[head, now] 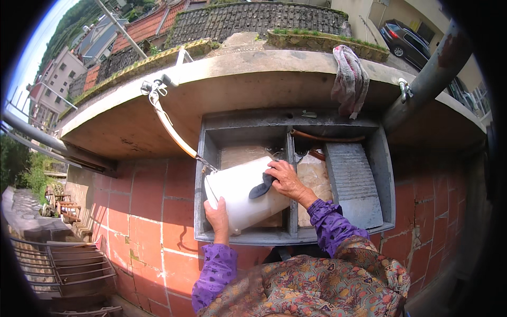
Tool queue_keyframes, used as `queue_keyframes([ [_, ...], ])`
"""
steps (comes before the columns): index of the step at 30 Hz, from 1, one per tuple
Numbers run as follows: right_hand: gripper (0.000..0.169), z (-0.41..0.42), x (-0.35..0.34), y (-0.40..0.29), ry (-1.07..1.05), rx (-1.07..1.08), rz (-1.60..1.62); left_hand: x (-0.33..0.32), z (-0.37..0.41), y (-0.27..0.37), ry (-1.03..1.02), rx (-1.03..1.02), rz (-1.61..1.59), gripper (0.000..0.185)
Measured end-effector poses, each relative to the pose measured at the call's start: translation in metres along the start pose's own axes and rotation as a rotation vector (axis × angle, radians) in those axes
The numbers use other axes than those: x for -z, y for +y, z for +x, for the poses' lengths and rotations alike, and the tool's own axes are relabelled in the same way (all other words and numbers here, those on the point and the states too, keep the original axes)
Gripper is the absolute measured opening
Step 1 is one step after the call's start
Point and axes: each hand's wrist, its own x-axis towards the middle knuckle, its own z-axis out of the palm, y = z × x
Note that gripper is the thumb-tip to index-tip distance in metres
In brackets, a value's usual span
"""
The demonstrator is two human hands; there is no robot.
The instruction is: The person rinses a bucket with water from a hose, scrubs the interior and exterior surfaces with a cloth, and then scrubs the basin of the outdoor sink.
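A white plastic bucket (241,184) lies tipped on its side over the left basin of a grey stone wash sink (292,226). My left hand (218,218) grips the bucket's rim at its left end, near the thin handle. In my right hand (288,180) is a dark cloth (261,190), pressed against the bucket's side close to its base. The inside of the bucket is turned away from me. Behind it, shallow water (241,154) shows in the left basin.
A ribbed washboard slab (354,174) slopes in the right basin, with a brown hose (328,137) behind it. A pale hose (168,123) runs from the tap (152,86) to the sink. A towel (349,81) hangs over the parapet wall (253,63). A metal pole (431,75) stands right.
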Motion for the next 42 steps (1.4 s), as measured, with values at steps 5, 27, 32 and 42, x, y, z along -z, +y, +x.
queue_keyframes([
  [5,0.046,-0.018,-0.005,-0.020,-0.192,0.023,-0.184,-0.006,-0.003,0.004,0.025,0.008,0.033,0.037],
  [27,0.047,-0.044,-0.051,-0.027,0.140,0.121,-0.284,0.004,0.017,-0.003,-0.038,0.066,0.180,0.040],
  [32,0.036,0.024,-0.036,0.015,-0.073,-0.083,-0.207,0.000,0.011,0.007,-0.090,0.038,0.106,0.043],
  [42,0.057,0.039,-0.072,-0.032,-0.208,0.205,-0.178,-0.006,0.015,0.012,-0.033,0.104,0.200,0.044],
])
